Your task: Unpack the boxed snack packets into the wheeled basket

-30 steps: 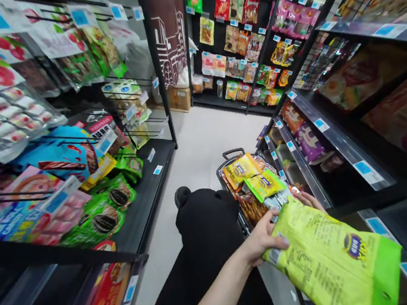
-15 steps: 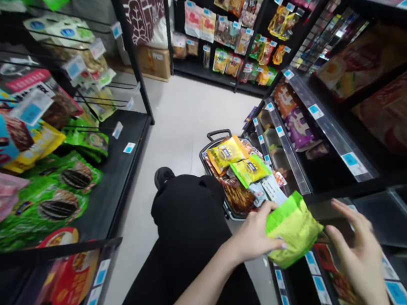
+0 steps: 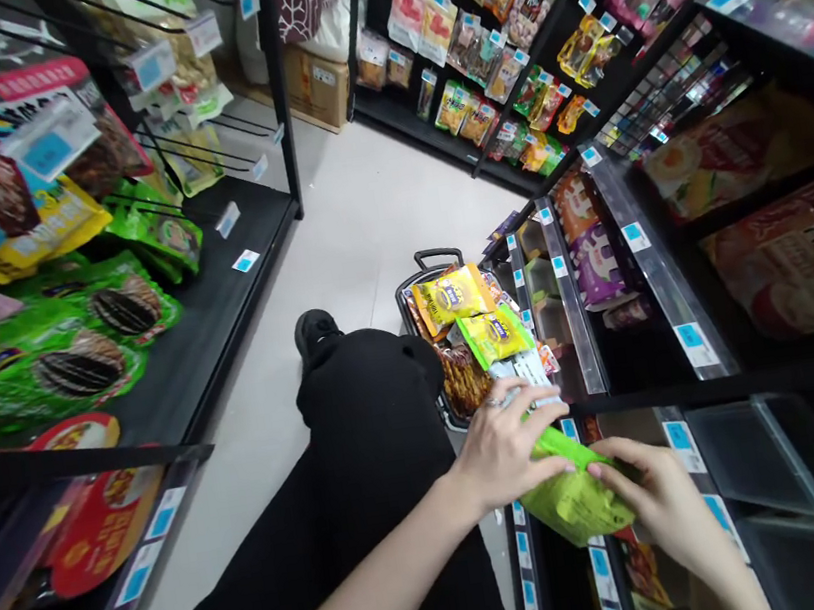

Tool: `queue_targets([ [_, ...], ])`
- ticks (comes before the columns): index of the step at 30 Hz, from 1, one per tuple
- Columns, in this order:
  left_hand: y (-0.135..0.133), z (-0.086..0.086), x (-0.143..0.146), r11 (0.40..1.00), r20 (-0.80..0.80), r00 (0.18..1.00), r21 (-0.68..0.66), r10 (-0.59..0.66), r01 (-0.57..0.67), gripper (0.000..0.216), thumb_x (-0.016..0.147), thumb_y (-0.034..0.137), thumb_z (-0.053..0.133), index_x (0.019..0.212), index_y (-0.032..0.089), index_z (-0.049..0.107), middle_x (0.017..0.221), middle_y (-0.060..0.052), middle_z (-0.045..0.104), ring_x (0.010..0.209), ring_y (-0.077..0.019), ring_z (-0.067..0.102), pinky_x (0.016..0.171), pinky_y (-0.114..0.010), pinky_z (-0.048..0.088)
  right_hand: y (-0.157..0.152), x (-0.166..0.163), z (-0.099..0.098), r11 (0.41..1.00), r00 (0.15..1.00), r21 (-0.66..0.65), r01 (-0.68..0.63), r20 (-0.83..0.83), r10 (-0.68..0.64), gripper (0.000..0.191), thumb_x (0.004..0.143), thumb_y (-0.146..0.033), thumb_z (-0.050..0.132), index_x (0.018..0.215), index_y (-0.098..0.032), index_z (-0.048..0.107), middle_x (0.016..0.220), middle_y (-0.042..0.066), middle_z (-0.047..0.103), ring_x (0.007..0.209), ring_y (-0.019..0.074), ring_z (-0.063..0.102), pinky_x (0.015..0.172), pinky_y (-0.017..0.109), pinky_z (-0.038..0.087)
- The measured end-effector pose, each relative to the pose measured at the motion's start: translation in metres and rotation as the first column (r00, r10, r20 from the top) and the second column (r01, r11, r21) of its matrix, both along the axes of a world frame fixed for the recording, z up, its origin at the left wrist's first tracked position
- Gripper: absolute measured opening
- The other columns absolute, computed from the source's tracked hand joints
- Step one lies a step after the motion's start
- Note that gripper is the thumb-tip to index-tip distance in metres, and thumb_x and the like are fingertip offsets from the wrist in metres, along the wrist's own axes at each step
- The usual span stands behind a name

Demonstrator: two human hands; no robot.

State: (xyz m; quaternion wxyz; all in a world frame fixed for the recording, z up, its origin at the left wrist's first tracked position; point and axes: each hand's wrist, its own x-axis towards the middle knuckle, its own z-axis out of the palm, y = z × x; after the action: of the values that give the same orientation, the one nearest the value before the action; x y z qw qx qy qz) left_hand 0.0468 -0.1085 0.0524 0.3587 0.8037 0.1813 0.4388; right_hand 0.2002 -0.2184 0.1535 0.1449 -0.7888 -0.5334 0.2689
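A yellow-green snack bag (image 3: 575, 498) is held between both hands, low over the bottom shelf (image 3: 599, 561) on the right. My left hand (image 3: 507, 447) grips the bag's top edge from the left, fingers curled over it. Pressing against the bag's right side is my right hand (image 3: 658, 502), with its fingers wrapped onto the bag. Just beyond the hands stands a black basket (image 3: 438, 258) on the floor, filled with yellow and green snack packs (image 3: 455, 296). My black-trousered leg (image 3: 367, 452) stretches out to the left of the basket.
Black shelving lines both sides of the aisle: hanging green seed bags (image 3: 79, 341) on the left, bagged goods with blue price tags (image 3: 690, 336) on the right. A white tiled floor (image 3: 360, 241) runs ahead to a far rack of snacks and a cardboard box (image 3: 319, 80).
The bag has come down from in front of me to the bottom right shelf. My right hand, open in the air half a second ago, has closed onto the bag's right side.
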Motion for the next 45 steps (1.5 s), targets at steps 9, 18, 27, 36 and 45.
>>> queue_targets([
  [9, -0.005, 0.005, 0.000, 0.975, 0.244, 0.959, 0.130, 0.143, -0.178, 0.027, 0.086, 0.030, 0.062, 0.108, 0.014, 0.065, 0.112, -0.011, 0.068, 0.124, -0.0265, 0.051, 0.101, -0.043, 0.050, -0.005, -0.046, -0.018, 0.851, 0.923, 0.371, 0.372, -0.054, -0.380, 0.040, 0.078, -0.055, 0.064, 0.087, -0.017, 0.071, 0.080, 0.007, 0.071, 0.068, 0.0192, 0.064, 0.061, 0.025, 0.051],
  [18, -0.008, 0.003, 0.000, 0.931, 0.161, 0.983, 0.338, 0.089, -0.140, 0.024, 0.092, 0.014, 0.043, 0.098, 0.009, 0.066, 0.083, -0.010, 0.070, 0.088, -0.0200, 0.066, 0.082, -0.032, 0.056, -0.005, -0.063, -0.014, 0.892, 0.952, 0.424, 0.156, 0.177, -0.250, 0.032, 0.086, -0.048, 0.056, 0.072, -0.020, 0.062, 0.059, 0.001, 0.060, 0.050, 0.0123, 0.051, 0.048, 0.021, 0.038],
  [27, -0.007, 0.006, 0.002, 0.897, 0.060, 0.978, 0.390, 0.199, -0.207, 0.021, 0.089, 0.017, 0.045, 0.072, 0.016, 0.058, 0.067, -0.002, 0.055, 0.071, -0.0169, 0.046, 0.079, -0.035, 0.042, -0.008, -0.046, -0.022, 0.918, 0.992, 0.384, 0.096, 0.043, -0.122, 0.030, 0.089, -0.041, 0.054, 0.068, -0.020, 0.050, 0.058, -0.004, 0.048, 0.051, 0.0100, 0.044, 0.050, 0.020, 0.036],
  [36, -0.007, 0.007, 0.003, 0.829, 0.043, 0.992, 0.545, 0.122, -0.125, 0.021, 0.092, 0.018, 0.042, 0.076, 0.017, 0.055, 0.065, 0.001, 0.050, 0.064, -0.0155, 0.043, 0.067, -0.032, 0.031, -0.013, -0.022, -0.010, 0.986, 0.998, 0.165, -0.004, -0.063, 0.015, 0.023, 0.091, -0.039, 0.052, 0.081, -0.020, 0.060, 0.074, 0.002, 0.060, 0.068, 0.0151, 0.057, 0.060, 0.022, 0.043],
  [45, -0.009, 0.008, 0.003, 0.872, 0.059, 0.991, 0.469, 0.124, -0.137, 0.024, 0.090, 0.017, 0.043, 0.067, 0.017, 0.051, 0.061, 0.000, 0.052, 0.063, -0.0163, 0.042, 0.065, -0.033, 0.030, -0.006, -0.018, -0.011, 0.985, 0.992, 0.170, 0.010, -0.125, 0.011, 0.023, 0.090, -0.038, 0.054, 0.078, -0.020, 0.062, 0.072, 0.001, 0.060, 0.067, 0.0149, 0.053, 0.059, 0.023, 0.040],
])
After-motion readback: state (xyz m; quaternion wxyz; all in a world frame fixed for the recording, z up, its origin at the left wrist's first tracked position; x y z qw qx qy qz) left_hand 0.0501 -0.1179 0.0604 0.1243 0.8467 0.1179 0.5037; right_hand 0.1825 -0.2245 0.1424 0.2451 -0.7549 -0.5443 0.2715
